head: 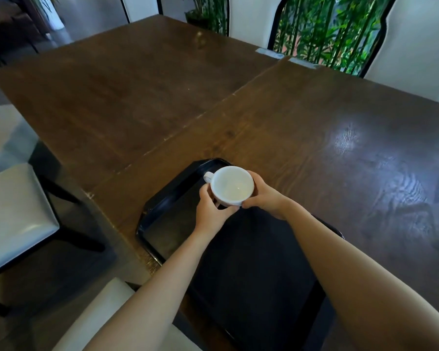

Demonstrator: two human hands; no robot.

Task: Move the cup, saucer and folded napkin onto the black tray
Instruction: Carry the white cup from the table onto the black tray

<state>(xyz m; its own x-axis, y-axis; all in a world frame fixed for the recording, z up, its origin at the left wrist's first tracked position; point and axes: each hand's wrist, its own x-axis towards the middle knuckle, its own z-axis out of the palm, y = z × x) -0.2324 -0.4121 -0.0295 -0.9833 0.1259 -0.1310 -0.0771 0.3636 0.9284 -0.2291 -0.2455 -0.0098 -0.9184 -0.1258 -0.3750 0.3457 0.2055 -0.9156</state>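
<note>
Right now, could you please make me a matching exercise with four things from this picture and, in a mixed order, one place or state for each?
Things:
1. cup
2. tray
3. chair
4. plants

Places or states:
A. stands to the left of the table, with a pale seat
B. held in both hands, the left hand and the right hand
C. behind the far end of the table, green
D. lies on the near part of the table, black

Pairs: 1-B, 2-D, 3-A, 4-C

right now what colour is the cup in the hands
White, inside and out; the cup shows clearly in the head view.
</note>
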